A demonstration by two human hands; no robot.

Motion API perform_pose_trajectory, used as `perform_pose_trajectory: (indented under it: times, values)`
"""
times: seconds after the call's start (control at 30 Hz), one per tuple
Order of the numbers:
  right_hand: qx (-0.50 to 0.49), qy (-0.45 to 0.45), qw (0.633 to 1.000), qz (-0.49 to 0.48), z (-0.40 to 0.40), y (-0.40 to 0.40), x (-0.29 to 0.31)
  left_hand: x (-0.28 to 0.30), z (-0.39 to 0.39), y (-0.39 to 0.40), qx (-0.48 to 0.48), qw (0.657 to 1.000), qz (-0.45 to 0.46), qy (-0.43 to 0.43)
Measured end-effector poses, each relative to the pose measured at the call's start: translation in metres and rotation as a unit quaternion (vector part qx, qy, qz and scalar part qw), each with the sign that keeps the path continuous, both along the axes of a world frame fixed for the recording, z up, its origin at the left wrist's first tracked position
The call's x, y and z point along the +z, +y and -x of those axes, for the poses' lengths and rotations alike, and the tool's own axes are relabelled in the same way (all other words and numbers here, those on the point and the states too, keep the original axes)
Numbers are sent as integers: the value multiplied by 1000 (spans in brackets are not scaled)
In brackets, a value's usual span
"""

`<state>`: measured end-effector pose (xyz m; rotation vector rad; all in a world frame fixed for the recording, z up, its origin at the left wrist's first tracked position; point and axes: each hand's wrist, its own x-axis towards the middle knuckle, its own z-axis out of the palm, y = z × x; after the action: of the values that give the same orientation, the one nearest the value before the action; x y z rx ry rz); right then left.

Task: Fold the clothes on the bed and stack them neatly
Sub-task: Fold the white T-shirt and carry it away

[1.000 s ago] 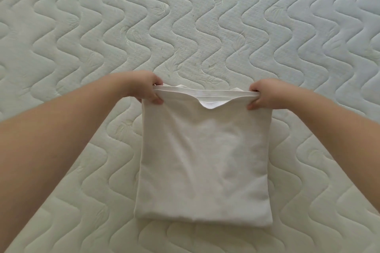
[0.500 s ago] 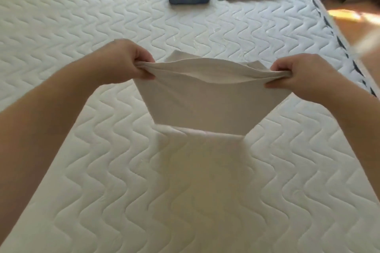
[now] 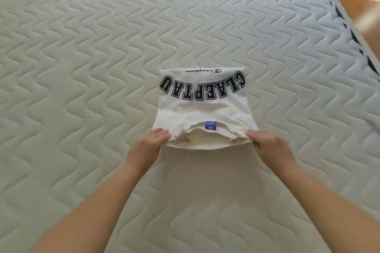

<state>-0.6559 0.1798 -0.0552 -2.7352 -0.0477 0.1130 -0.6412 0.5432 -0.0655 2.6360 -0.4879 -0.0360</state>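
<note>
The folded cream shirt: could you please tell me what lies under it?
The cream shirt lies on the quilted mattress. The mattress directly beneath is covered, so anything there cannot be seen.

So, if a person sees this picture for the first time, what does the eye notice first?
First, the folded cream shirt in the middle of the quilted mattress, with its big black letters upside down and a blue tag at the collar. Next, the left hand and right hand gripping its near corners.
</note>
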Motion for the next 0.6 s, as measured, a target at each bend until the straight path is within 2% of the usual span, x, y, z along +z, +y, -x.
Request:
perform_pose_trajectory:
  times: [0.13, 0.2, 0.27, 0.33, 0.4, 0.43, 0.5, 0.6]
  values:
    - [54, 120, 991, 31, 54, -7, -54, -59, 71, -4, -20, 995, -57, 85]
    - [-14, 128, 992, 6, 59, -6, -61, -69, 89, -2, 46, 989, -31, 136]
    - [-145, 103, 982, -69, 55, -1, -60, -67, 92, -2, 139, 976, 37, 162]
    - [-259, 123, 946, -150, 42, 1, -58, -62, 81, -5, 274, 934, 128, 190]
    - [-326, 178, 910, -183, 24, -1, -59, -59, 60, -7, 407, 850, 212, 258]
    - [-340, 200, 902, -178, 16, -3, -60, -61, 49, -6, 439, 815, 232, 299]
    - [-339, 242, 895, -162, 5, -6, -63, -66, 36, -5, 433, 795, 221, 362]
    - [-306, 284, 897, -145, 1, -11, -66, -70, 28, -7, 430, 782, 223, 393]
